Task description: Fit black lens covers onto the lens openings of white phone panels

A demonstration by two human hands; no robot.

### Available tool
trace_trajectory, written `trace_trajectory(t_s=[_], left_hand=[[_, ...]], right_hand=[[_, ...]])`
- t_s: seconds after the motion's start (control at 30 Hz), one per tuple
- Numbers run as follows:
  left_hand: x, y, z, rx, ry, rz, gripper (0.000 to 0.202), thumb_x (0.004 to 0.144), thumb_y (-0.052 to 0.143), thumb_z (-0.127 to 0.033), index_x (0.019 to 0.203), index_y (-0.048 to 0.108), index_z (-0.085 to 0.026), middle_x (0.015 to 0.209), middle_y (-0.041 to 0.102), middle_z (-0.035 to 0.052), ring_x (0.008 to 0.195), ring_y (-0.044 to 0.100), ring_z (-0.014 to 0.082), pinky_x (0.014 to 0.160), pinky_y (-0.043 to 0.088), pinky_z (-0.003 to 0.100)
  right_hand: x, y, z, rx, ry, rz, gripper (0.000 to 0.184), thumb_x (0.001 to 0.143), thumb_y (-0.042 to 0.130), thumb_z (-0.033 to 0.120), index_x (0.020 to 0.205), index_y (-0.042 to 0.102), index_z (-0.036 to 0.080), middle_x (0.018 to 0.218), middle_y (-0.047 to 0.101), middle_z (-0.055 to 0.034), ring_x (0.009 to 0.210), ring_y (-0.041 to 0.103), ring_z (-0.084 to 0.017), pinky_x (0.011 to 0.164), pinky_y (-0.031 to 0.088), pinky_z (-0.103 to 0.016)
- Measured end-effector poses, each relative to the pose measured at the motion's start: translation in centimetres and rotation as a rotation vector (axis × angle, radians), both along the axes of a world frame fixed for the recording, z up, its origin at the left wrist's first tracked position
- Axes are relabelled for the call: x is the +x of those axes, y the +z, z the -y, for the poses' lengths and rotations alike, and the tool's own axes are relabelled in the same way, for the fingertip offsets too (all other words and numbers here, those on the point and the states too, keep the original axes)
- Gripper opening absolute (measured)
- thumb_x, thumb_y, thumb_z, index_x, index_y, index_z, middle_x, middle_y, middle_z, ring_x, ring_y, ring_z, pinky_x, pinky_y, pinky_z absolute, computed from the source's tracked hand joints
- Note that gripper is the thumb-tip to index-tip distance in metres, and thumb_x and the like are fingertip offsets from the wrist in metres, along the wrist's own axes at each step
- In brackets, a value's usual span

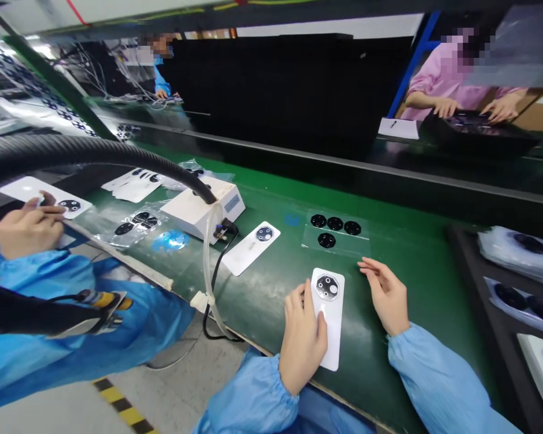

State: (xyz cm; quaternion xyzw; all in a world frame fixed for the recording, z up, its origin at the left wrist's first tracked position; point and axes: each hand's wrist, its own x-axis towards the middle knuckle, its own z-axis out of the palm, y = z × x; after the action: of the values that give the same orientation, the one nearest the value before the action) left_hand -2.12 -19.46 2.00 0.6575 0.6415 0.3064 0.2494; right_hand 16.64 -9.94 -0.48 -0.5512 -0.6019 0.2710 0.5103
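Note:
My left hand [302,337] is closed round the left side of a white phone back cover [332,337], its thumb lying on the face. The cover lies upright before me on the green bench, a round black camera ring [327,287] with several lens holes at its top. To the right, my right hand [387,296] hovers over the bench, thumb and forefinger tips drawn together; anything between them is too small to make out. Just beyond it is a clear film sheet [357,244] bearing several round black lens pieces [326,240]. Another white phone back cover [252,247] rests farther left.
A white box [228,205] with a thick black hose [131,154] and cables stands at left. There a co-worker's hand [29,229] holds another cover. A black tray [479,313] with bagged parts stands at right. Behind a dark partition [280,96], other people work.

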Motion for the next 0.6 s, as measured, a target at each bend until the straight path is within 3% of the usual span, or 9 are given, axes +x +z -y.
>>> trace_trajectory(t_s=[0.1,0.17,0.27,0.3,0.43,0.6], left_hand=[[-0.3,0.9,-0.3,0.058,0.010,-0.081,0.055,0.092,0.042,-0.013,0.145,0.028,-0.014,0.150,0.027,0.0176,0.131,0.032,0.0323,0.107,0.034,0.053],[-0.8,1.6,-2.4,0.092,-0.022,-0.084,0.045,0.092,0.043,-0.015,0.137,0.038,-0.016,0.145,0.034,0.0157,0.132,0.035,0.0282,0.109,0.034,0.048],[-1.2,2.0,-8.3,0.102,-0.120,-0.097,0.029,0.093,0.048,-0.020,0.122,0.049,-0.015,0.126,0.051,0.0115,0.122,0.048,0.0200,0.105,0.041,0.033],[-1.1,1.9,-10.6,0.091,-0.135,-0.115,0.026,0.093,0.050,-0.023,0.117,0.052,-0.014,0.121,0.054,0.0108,0.116,0.053,0.0193,0.102,0.044,0.032],[-0.2,0.8,-17.6,0.033,-0.135,-0.215,0.031,0.088,0.063,-0.032,0.111,0.058,-0.013,0.118,0.058,0.0099,0.107,0.058,0.0233,0.092,0.049,0.044],[0.0,0.5,-19.7,-0.044,-0.154,-0.316,0.034,0.089,0.062,-0.038,0.114,0.058,-0.015,0.121,0.058,0.0097,0.106,0.059,0.0233,0.088,0.051,0.044]], right_hand=[[-0.1,0.9,-1.1,0.052,0.006,0.055,0.024,0.095,0.050,0.034,0.109,0.064,0.019,0.105,0.068,-0.0084,0.095,0.065,-0.020,0.091,0.052,-0.043],[0.0,1.5,-2.4,0.086,0.033,0.109,0.024,0.095,0.052,0.035,0.108,0.064,0.018,0.105,0.067,-0.0075,0.096,0.064,-0.019,0.091,0.051,-0.044],[0.1,1.8,-4.8,0.117,0.098,0.193,0.026,0.093,0.056,0.038,0.108,0.062,0.017,0.108,0.064,-0.0063,0.097,0.062,-0.019,0.089,0.051,-0.043],[0.1,1.6,-5.5,0.120,0.119,0.216,0.027,0.093,0.057,0.038,0.109,0.062,0.017,0.110,0.063,-0.0063,0.097,0.061,-0.019,0.088,0.051,-0.043],[0.0,0.4,-7.4,0.110,0.163,0.269,0.028,0.094,0.056,0.037,0.113,0.060,0.018,0.113,0.062,-0.0070,0.095,0.062,-0.018,0.084,0.053,-0.040],[0.1,-0.7,-7.5,0.095,0.158,0.287,0.027,0.094,0.055,0.037,0.112,0.060,0.017,0.111,0.063,-0.0066,0.095,0.062,-0.018,0.085,0.053,-0.041]])
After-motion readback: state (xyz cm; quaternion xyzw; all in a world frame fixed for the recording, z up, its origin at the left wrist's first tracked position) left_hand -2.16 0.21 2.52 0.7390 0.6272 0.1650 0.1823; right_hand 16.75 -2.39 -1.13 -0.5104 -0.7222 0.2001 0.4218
